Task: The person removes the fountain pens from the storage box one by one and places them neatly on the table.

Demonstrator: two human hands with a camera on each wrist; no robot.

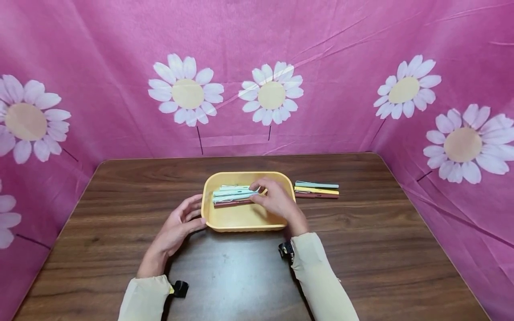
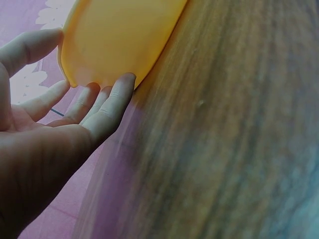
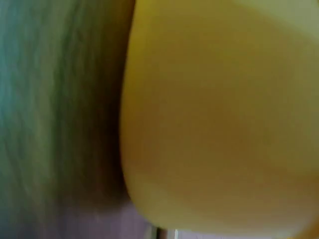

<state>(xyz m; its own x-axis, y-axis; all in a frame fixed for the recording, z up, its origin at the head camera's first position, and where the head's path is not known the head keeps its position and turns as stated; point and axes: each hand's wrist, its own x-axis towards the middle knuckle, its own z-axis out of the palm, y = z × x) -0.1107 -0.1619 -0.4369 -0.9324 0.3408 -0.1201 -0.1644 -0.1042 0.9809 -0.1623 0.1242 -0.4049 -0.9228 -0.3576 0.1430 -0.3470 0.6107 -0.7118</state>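
A pink fabric backdrop (image 1: 341,26) printed with white daisies surrounds a dark wood-grain table (image 1: 401,249). On the table sits a yellow rounded tray (image 1: 237,218). Cream sleeves (image 1: 327,285) cover both forearms. The left hand (image 1: 176,227) is at the tray's left end, its fingers spread and loosely extended, touching the outer wall, with the thumb at the near corner. The right hand (image 1: 277,200) reaches into the tray, fingers bent at the right ends of the pens; whether they grip one I cannot tell. Those pens lie bunched toward the tray's left: light-blue pens (image 1: 234,196) and, on the near side, a dark red pen (image 1: 229,204). Just right of the tray, three clip pens (image 1: 321,190) lie side by side: pale teal farthest, yellow between, dark red nearest.
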